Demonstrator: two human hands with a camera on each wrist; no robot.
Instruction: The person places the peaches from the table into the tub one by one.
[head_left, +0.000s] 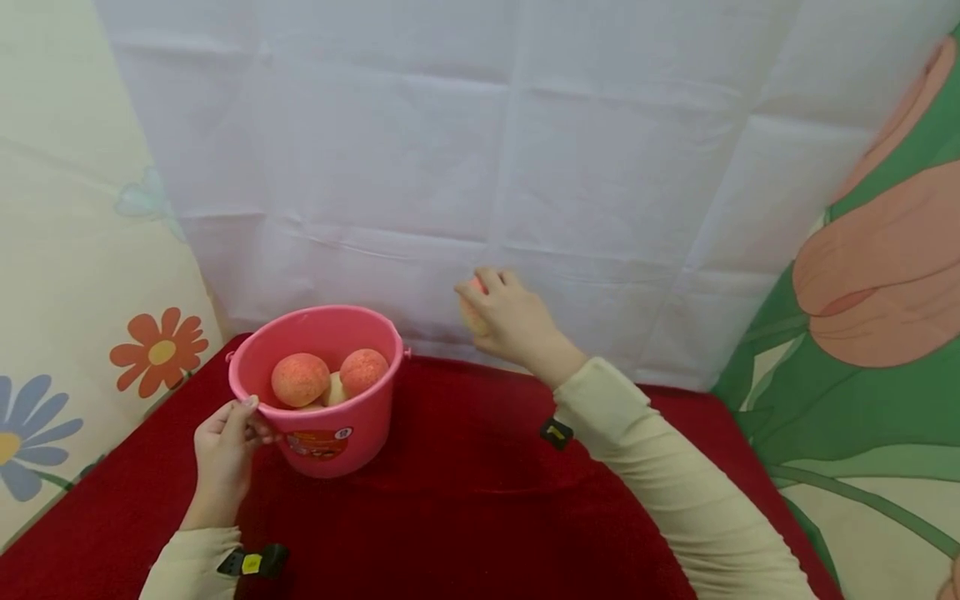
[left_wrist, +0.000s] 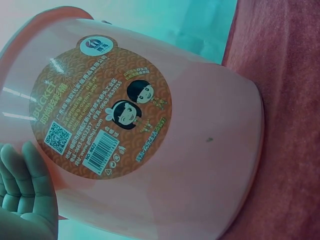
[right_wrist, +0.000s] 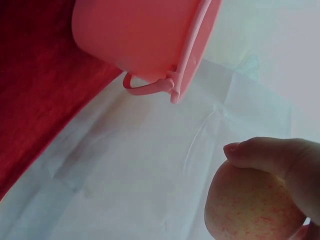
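A pink bucket [head_left: 337,425] stands upright on the red cloth, left of centre, with several red and cream peaches [head_left: 301,380] inside. My left hand [head_left: 228,446] grips its near left rim, thumb at the top edge and the other fingers curled against the outer wall. In the left wrist view, those fingers [left_wrist: 27,175] lie beside the bucket's round orange label [left_wrist: 102,107]. My right hand [head_left: 517,321] holds another peach [right_wrist: 252,205], yellowish with red streaks, in front of the white backdrop. It is raised to the right of the bucket. The thumb [right_wrist: 270,155] lies across the peach.
Red cloth [head_left: 465,517] covers the table. A white sheet [head_left: 420,142] hangs behind its back edge, with flower-printed panels [head_left: 862,417] on both sides. The bucket's pink handle [right_wrist: 147,89] hangs down on the side near my right hand.
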